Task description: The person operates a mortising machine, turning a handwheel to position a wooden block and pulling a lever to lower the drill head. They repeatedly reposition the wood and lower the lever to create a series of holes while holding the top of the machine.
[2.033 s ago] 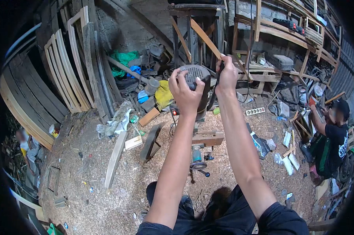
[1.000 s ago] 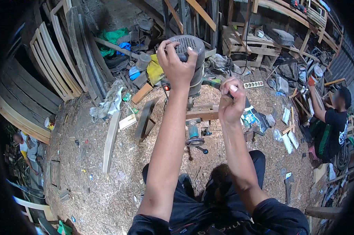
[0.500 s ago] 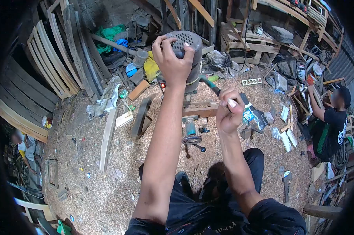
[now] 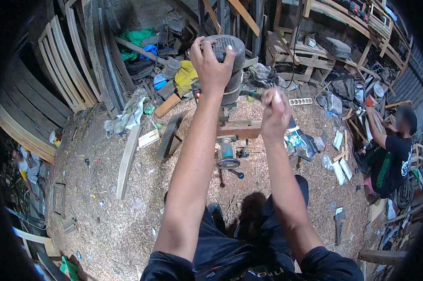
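Observation:
In the head view my left hand (image 4: pixel 214 65) grips the top of an upright grey machine (image 4: pixel 235 75), its fingers curled over the perforated cap. My right hand (image 4: pixel 274 110) is closed on a dark lever (image 4: pixel 254 95) that reaches out from the machine's right side. Below the motor a brown wooden piece (image 4: pixel 239 131) lies across the machine. Under that wood are a green metal part, a round handwheel (image 4: pixel 228 163) and a crank with a dark ball knob (image 4: pixel 240 175).
Curved boards (image 4: pixel 64 65) lean at the left. Loose wood (image 4: pixel 128 161) lies on the shavings-covered floor (image 4: pixel 113 225). A power strip (image 4: pixel 300 101) is behind my right hand. One person (image 4: pixel 392 150) sits at the right, another (image 4: pixel 29 166) at the far left.
My right hand has moved up and slightly away from me with the lever. My left hand stays on the machine's top. The whole view has shifted slightly.

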A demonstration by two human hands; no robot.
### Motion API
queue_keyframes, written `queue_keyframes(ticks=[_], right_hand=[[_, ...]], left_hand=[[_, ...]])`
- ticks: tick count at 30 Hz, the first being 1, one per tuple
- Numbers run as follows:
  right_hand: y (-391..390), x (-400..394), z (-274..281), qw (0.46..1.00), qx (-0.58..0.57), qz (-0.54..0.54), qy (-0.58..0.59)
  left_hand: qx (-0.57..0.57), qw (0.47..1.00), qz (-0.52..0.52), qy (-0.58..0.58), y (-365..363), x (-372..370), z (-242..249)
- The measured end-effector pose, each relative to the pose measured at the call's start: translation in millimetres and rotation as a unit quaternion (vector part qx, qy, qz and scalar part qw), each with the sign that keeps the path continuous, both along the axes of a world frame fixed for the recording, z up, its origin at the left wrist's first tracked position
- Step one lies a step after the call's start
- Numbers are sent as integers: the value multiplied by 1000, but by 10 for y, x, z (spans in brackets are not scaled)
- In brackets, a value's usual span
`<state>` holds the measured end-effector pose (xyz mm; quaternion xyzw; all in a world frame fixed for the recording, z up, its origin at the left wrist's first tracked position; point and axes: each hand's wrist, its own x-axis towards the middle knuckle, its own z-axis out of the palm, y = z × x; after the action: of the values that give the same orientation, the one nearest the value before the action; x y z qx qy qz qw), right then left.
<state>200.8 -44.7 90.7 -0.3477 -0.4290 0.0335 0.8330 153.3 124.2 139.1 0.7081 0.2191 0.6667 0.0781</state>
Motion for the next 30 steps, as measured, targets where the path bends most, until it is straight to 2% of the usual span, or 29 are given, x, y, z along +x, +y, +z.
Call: queue_keyframes(ticks=[4, 6, 7, 9, 12, 15, 16, 19, 20, 25, 29, 30], right_hand=[[286, 171, 504, 997, -60, -52, -11], [580, 379, 657, 995, -28, -58, -71], [745, 461, 708, 997, -21, -52, -47], [1002, 643, 861, 989, -25, -110, -96], [1261, 919, 1102, 968, -91, -190, -138], [1332, 1093, 1304, 952, -185, -201, -139], [1437, 1144, 1246, 887, -167, -338, -265], [1574, 1262, 1376, 832, -277, -392, -277], [1596, 1274, 1383, 847, -292, -367, -249], [1829, 1499, 1355, 831, -297, -385, -272], [1905, 1582, 1340, 822, -382, -355, -229], [1905, 1575, 1328, 833, -354, -357, -230]], left_hand=[[2, 998, -25, 56, 24, -155, -1], [18, 997, -18, 70, 18, -215, -19], [29, 997, -14, 74, 28, -230, -5], [18, 997, -33, 72, 26, -263, 34], [11, 997, -45, 64, 52, -267, 91], [-2, 997, -64, 44, 69, -270, 138], [-1, 997, -72, 33, 80, -269, 145], [-14, 996, -88, 8, 139, -240, 164], [-23, 996, -92, 2, 165, -233, 162], [-21, 992, -123, -24, 240, -179, 191], [-40, 990, -133, -11, 306, -203, 222], [-39, 990, -137, -6, 339, -200, 231]])
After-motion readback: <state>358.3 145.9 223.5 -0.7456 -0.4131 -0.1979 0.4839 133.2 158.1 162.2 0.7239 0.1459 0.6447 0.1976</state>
